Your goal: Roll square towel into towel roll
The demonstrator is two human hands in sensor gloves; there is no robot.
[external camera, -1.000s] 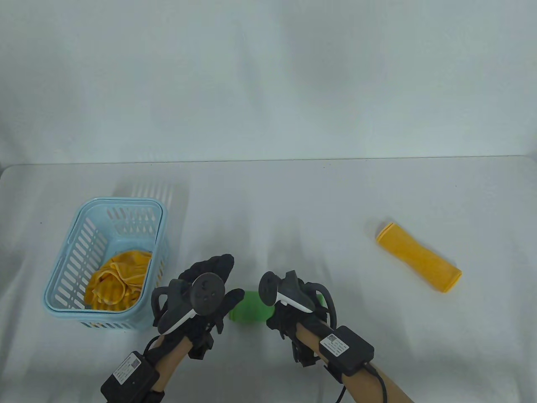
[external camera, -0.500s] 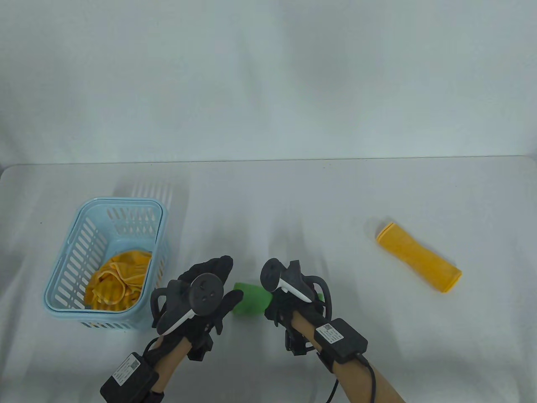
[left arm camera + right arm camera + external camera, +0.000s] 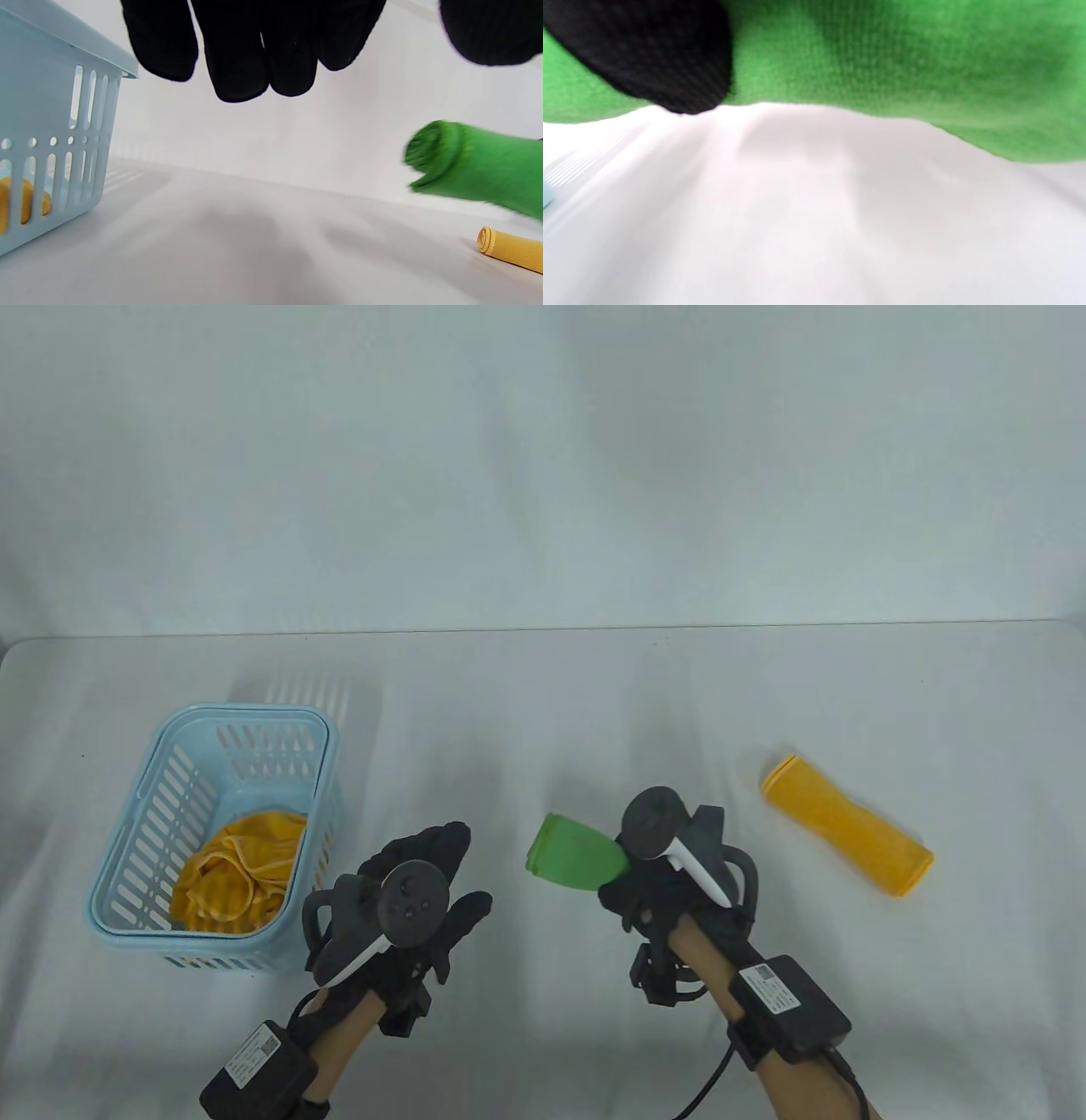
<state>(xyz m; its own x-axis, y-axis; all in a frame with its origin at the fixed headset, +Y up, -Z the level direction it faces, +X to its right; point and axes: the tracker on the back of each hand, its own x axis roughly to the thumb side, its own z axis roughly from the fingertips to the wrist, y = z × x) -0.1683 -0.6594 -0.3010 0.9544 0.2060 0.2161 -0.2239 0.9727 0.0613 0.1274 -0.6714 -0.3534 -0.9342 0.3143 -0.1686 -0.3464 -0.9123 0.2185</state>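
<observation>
green towel roll (image 3: 575,858) lifted clear of the table (image 3: 543,704), clamped at one end in the right hand (image 3: 657,886), long axis running left and slightly away, free spiral end pointing toward the basket (image 3: 170,780). yellow roll (image 3: 846,836) lying well to the right, nearer this hand than the other, probably marking where to set down. left hand (image 3: 416,882) hovering low just beside the basket, fingers (image 3: 242,63) relaxed and apart, holding nothing.
</observation>
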